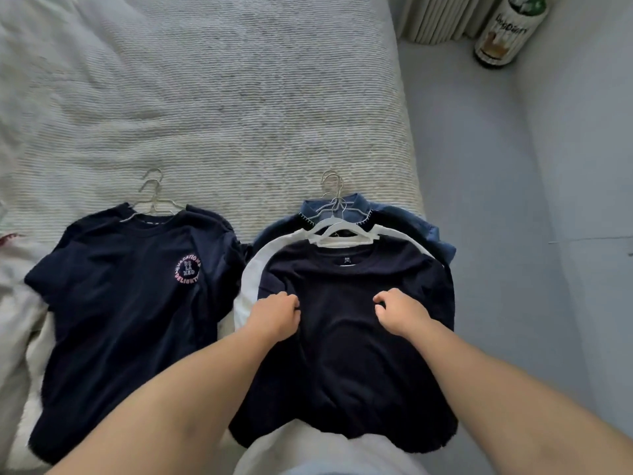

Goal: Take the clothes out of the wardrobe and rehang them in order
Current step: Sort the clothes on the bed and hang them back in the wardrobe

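Two bare hands are reaching down onto a stack of clothes lying on a bed covered by a ribbed, off-white bedspread (239,108). The left hand (275,315) is curling its fingers into the chest of a plain navy T-shirt (346,365) and pinching the fabric; the right hand (400,311) is doing the same just across from it, fingers bunched into the cloth, the two hands lying near each other but apart.

The plain navy T-shirt is lying on top of the right-hand stack, still on a white plastic hanger (342,234) showing at its neckline. Beneath it a white garment (251,279) is peeking out along the left side, and under that a blue denim shirt (428,231) is showing at the top and right, with wire hanger hooks (332,186) pointing up the bed.

To the left, well apart from the hands, a second navy T-shirt with a round pink logo (130,303) is lying flat on thin wire hangers (152,197).

Off the bed, at the upper right, a tall bottle-shaped container (510,29) is standing on the pale floor; what it holds cannot be told
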